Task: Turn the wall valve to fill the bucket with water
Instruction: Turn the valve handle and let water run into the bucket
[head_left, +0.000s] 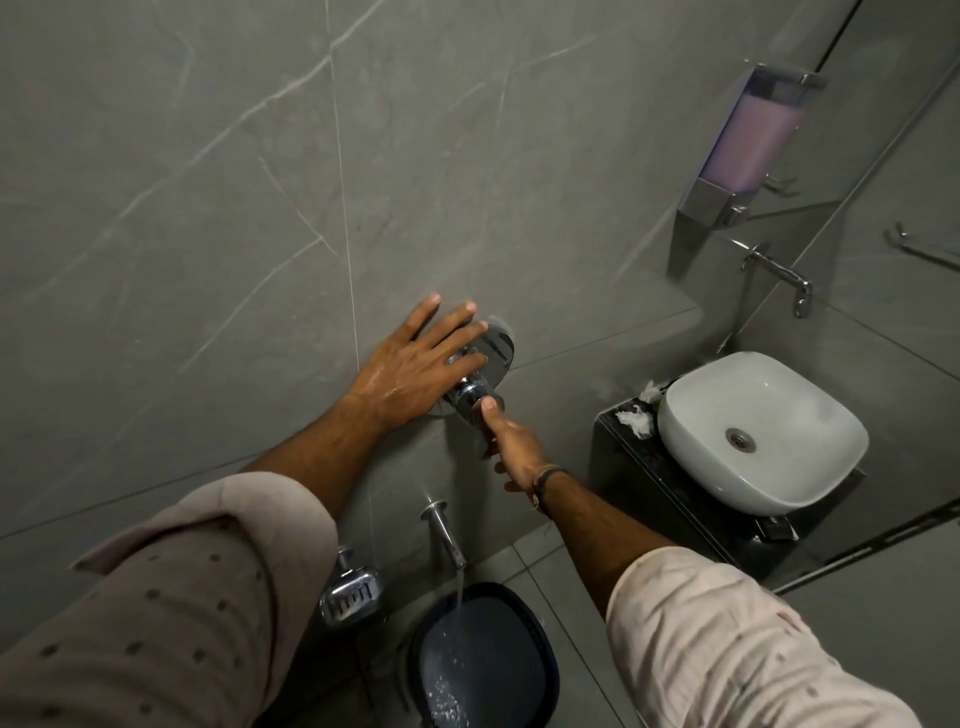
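A chrome wall valve (480, 371) sticks out of the grey tiled wall at the centre. My left hand (410, 366) lies flat against the wall beside it, fingers spread and reaching over the valve's round plate. My right hand (511, 447) comes from below, its fingertips on the end of the valve knob. Under the valve a chrome spout (444, 530) pours a stream of water into a dark bucket (483, 660) on the floor, which holds bubbling water.
A chrome soap dish (350, 592) hangs on the wall left of the bucket. A white basin (761, 434) sits on a black counter (634, 467) at the right, with a wall tap (779, 273) and a soap dispenser (748, 145) above it.
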